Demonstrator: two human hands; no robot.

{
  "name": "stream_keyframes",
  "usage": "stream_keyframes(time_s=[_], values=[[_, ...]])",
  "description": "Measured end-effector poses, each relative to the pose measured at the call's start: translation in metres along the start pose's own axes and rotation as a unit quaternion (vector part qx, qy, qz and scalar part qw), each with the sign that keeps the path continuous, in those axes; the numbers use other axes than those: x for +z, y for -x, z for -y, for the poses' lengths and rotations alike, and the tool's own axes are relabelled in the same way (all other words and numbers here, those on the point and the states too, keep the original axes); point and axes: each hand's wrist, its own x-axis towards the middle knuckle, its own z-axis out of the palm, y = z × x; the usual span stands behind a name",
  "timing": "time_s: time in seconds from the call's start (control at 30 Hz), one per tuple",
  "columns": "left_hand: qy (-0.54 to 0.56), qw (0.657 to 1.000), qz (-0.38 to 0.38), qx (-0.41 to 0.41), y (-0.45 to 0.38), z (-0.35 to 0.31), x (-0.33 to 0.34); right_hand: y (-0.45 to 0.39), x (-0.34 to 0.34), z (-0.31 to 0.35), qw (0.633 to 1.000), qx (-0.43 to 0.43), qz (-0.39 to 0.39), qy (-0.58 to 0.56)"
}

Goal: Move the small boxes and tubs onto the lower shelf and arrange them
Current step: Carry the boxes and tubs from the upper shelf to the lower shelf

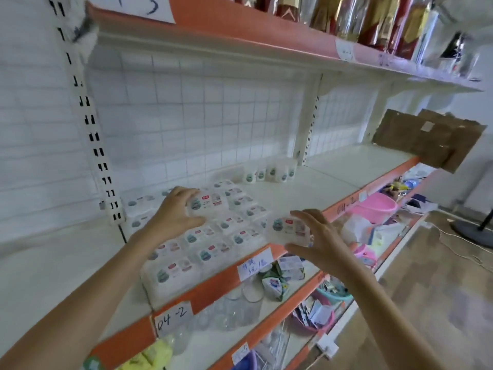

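Each hand's grip is curling round one small box — the left hand [174, 209] holding a box [206, 205] atop the stacked boxes [213, 236], the right hand [314, 241] carrying another box [289, 227] at the shelf [333, 182] edge — while the tubs [269, 172] are standing behind, so arranging looks well along.

I see lots of bare shelf [333, 180] to the right of the boxes [213, 236]. Only small tubs [269, 173] stand at the back.

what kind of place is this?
Likely a small shop or stockroom: metal shelving with orange edge strips, a handwritten shelf label "04-2", and many identical small boxes in rows.
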Motion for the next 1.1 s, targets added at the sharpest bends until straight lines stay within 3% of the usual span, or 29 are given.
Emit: stream_keyframes(time_s=[0.2, 0.47, 0.57, 0.67, 0.87, 1.1], values=[[-0.034, 0.997, 0.022, -0.068, -0.060, 0.014, 0.015, -0.112, 0.014, -0.032, 0.997, -0.051, 0.050, -0.019], [-0.088, 0.984, -0.006, -0.155, -0.132, 0.030, 0.050, -0.253, 0.066, -0.066, 0.979, -0.141, 0.149, -0.014], [-0.171, 0.964, -0.009, -0.203, -0.144, 0.040, 0.056, -0.285, 0.083, -0.071, 0.967, -0.171, 0.189, -0.021], [-0.244, 0.938, -0.012, -0.246, -0.148, 0.045, 0.061, -0.312, 0.099, -0.074, 0.951, -0.224, 0.212, 0.001], [-0.261, 0.918, -0.046, -0.294, -0.143, 0.048, 0.072, -0.337, 0.134, -0.065, 0.936, -0.284, 0.195, 0.074], [-0.220, 0.929, -0.069, -0.291, -0.139, 0.047, 0.077, -0.335, 0.159, -0.064, 0.950, -0.229, 0.199, -0.072]])
